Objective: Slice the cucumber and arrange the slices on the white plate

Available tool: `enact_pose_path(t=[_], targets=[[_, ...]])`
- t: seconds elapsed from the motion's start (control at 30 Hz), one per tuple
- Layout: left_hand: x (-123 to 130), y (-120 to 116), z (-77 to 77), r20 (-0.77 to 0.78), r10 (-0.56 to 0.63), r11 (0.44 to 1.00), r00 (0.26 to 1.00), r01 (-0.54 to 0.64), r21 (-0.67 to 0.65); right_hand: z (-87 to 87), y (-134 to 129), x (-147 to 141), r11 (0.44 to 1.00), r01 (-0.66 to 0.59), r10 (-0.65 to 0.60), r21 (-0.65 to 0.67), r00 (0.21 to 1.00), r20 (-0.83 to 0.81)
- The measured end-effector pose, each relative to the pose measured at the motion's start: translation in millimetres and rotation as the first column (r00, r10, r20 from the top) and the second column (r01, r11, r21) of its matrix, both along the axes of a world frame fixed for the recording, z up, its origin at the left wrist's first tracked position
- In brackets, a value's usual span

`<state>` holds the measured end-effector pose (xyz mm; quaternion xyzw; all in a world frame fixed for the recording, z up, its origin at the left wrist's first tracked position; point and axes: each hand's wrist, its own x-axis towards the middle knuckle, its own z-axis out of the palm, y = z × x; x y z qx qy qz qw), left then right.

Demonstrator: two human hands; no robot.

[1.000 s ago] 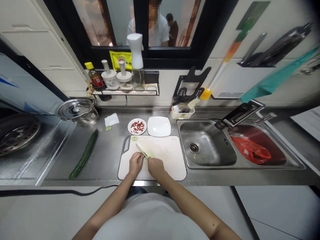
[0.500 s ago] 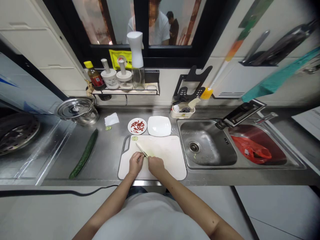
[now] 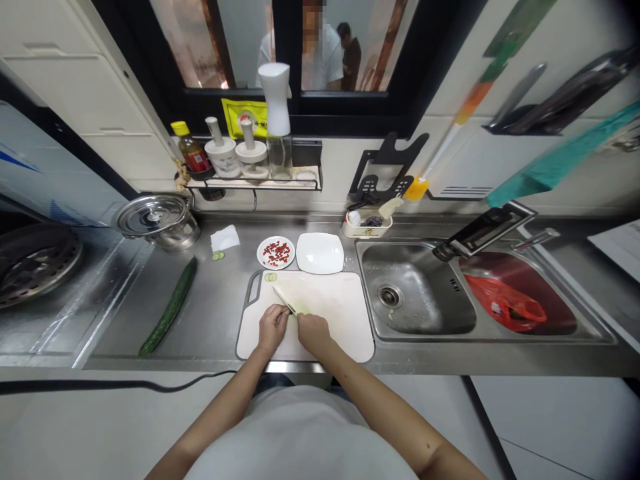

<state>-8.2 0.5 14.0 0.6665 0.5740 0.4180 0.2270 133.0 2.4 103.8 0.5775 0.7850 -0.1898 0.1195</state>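
Note:
My right hand point(image 3: 314, 333) is closed round the handle of a knife point(image 3: 281, 296), its blade pointing up and left over the white cutting board point(image 3: 340, 307). Just left of it, my left hand point(image 3: 273, 328) is pinched closed beside the blade. A small greenish bit shows at its fingertips, too small to name. Thin cucumber slices point(image 3: 271, 277) lie at the board's upper left corner. Beyond the board stand a round plate of chopped red pieces point(image 3: 277, 253) and a bare white plate point(image 3: 320, 252). A whole cucumber point(image 3: 170, 307) rests on the counter to the left.
On the right is a double sink point(image 3: 425, 327) with a red plastic bag point(image 3: 505, 303) in its far basin. A lidded steel pot point(image 3: 165, 227) stands at back left, near a white paper point(image 3: 225, 237) and more cucumber slices. Above, a rack point(image 3: 260, 185) holds bottles and jars.
The view has shifted very slightly. Both hands and the knife stay in nearly the same place on the board.

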Motion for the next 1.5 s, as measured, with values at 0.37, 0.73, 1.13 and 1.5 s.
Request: enact_pose_path(t=[0.37,0.73,1.13,1.5], targets=[[1,0,0.5,0.001,-0.001,1.0,1.0,0.001,-0.004,-2.7,6,3,1.0,0.004,-0.005,-0.029,1.0,-0.026],[0,-2,0.6,-0.01,0.026,0.999,1.0,-0.026,-0.018,-5.8,0,-4,1.0,0.031,-0.031,0.003,0.999,-0.042],[0,-2,-6.2,-0.03,0.046,0.998,0.998,-0.047,-0.031,-1.8,-14,16,0.996,0.069,-0.069,-0.061,0.998,0.007],[-1,-1,-10.7,-0.034,0.044,0.999,0.998,-0.044,-0.012,-7.0,4,0,0.998,0.061,-0.061,-0.003,0.997,-0.041]])
